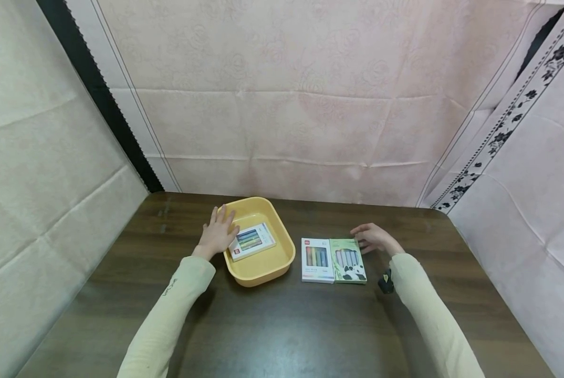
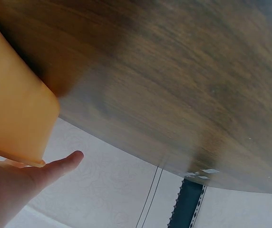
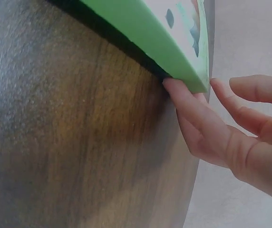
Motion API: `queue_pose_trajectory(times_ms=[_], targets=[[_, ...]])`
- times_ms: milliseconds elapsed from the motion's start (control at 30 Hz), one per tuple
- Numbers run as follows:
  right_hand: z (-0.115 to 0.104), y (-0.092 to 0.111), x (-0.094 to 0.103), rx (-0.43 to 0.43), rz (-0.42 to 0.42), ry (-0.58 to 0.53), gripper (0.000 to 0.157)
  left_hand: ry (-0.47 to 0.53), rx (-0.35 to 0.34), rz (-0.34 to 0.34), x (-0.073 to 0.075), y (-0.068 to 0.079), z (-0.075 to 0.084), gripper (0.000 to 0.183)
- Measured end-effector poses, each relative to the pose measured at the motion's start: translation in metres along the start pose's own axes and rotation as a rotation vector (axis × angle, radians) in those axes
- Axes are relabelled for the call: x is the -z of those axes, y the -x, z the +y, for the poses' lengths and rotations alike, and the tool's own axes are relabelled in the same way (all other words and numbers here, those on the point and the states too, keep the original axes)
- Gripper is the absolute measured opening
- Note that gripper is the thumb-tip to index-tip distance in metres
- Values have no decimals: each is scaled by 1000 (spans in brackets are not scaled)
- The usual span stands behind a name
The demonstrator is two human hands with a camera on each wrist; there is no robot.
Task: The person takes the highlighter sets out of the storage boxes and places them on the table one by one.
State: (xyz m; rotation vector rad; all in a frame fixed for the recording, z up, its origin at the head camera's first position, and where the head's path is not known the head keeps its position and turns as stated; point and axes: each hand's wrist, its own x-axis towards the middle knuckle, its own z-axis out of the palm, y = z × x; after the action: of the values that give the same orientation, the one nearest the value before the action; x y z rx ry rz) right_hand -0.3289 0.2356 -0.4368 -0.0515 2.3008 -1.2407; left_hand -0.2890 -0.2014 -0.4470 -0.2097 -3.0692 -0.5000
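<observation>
My left hand (image 1: 217,234) lies with fingers spread over the left rim of a yellow plastic tray (image 1: 263,270). A white box printed with coloured sticks (image 1: 252,240) rests tilted inside the tray, near the fingertips. To the right, another white box with coloured sticks (image 1: 316,270) lies flat on the table, side by side with a green panda box (image 1: 342,274). My right hand (image 1: 375,238) is at the green box's far right corner. In the right wrist view, fingertips (image 3: 176,88) touch the green box's edge, and the other fingers are loosely bent.
Both boxes and the tray are on a dark brown wooden table (image 1: 282,325). Pale cloth (image 1: 282,126) hangs behind the table, with more at both sides. A dark wrist device (image 1: 386,282) is at the right sleeve.
</observation>
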Motion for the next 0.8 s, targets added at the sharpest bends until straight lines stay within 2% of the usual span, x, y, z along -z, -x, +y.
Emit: queue_pose_trajectory(times_ms=[800], targets=[[-13, 9, -5, -17, 44, 24, 36, 2, -8, 5, 1, 1, 1, 57]])
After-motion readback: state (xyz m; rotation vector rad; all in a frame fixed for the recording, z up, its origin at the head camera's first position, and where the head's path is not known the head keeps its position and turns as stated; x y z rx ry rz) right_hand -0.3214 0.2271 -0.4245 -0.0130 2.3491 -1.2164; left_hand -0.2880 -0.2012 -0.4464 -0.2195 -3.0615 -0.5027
